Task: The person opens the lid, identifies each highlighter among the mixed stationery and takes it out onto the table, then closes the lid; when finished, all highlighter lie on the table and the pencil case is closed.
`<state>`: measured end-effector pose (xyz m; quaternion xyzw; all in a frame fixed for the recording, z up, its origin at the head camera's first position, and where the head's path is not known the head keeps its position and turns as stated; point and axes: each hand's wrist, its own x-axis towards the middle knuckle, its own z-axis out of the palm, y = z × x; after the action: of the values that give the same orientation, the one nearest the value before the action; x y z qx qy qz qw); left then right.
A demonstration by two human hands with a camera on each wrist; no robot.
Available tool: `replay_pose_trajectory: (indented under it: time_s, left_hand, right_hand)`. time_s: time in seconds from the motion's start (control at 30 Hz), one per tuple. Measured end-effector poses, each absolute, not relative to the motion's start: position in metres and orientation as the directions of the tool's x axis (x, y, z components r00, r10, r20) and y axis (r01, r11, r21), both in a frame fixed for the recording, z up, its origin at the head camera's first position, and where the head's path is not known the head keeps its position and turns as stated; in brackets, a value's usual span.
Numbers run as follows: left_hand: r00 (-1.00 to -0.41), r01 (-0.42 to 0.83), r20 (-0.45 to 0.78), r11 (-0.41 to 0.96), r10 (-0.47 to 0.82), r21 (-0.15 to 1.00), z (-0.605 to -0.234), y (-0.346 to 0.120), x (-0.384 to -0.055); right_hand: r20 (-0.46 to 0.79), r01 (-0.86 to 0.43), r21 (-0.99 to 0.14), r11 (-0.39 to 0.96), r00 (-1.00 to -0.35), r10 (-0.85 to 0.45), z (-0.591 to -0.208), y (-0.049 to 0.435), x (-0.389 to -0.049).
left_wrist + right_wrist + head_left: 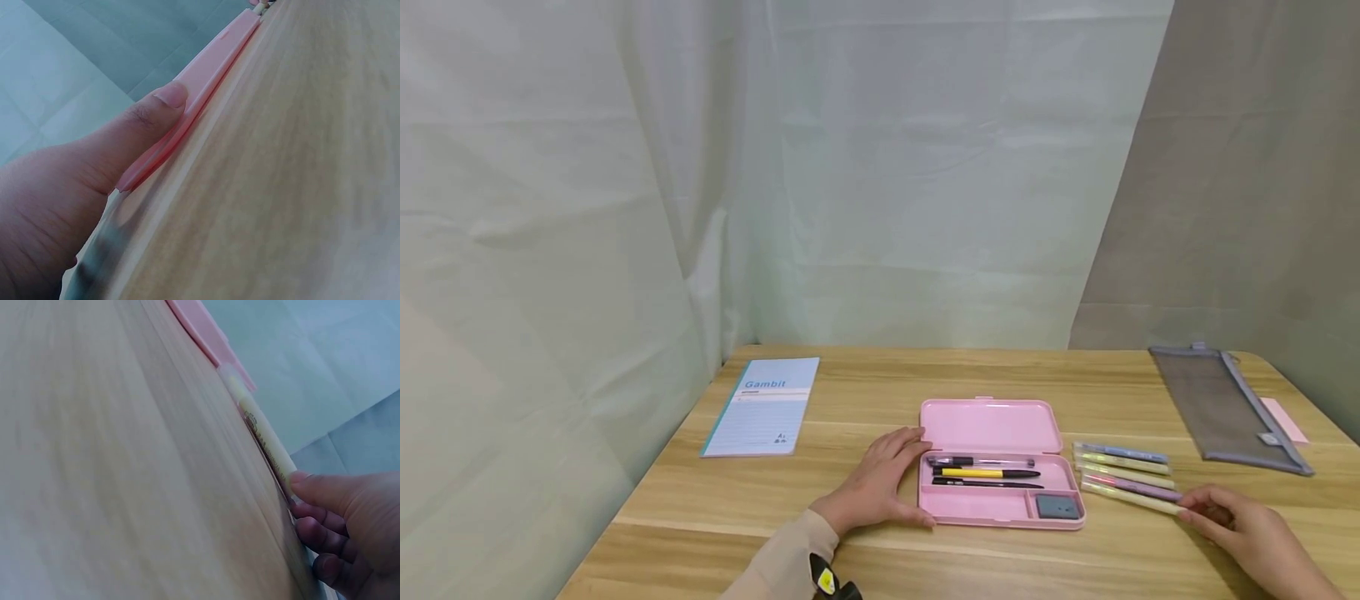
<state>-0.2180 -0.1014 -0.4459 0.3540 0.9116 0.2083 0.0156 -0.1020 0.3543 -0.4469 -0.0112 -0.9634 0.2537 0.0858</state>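
A pink pencil case lies open on the table, its lid folded back. Inside are a clear pen with a black grip, a yellow and black pen, a black pen and a dark grey eraser in the small compartment. My left hand holds the case's left end, thumb at the front corner and fingers by the hinge. With thumb and fingers, my right hand pinches the right end of the nearest pale yellow highlighter. Several other highlighters lie behind it, side by side.
A light blue notebook lies at the table's left. On the far right is a grey mesh zip pouch, with a pink slip beside it. Pale curtains hang behind the table's back edge.
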Motion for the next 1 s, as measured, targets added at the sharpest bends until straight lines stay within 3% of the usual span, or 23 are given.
replay_pose_trajectory:
  time_s: [0.63, 1.0]
  left_hand:
    - [-0.737, 0.652, 0.141, 0.64, 0.661, 0.407, -0.4446, -0.1006, -0.217]
    - [-0.714, 0.693, 0.158, 0.658, 0.682, 0.293, -0.4426, -0.1035, -0.2163]
  right_hand:
    - [0.203, -0.028, -0.456, 0.89, -0.976, 0.073, -0.446, 0.3543, -0.1001]
    - [0.277, -0.074, -0.442, 0.894, -0.959, 0.057, -0.4394, 0.3524, -0.1011]
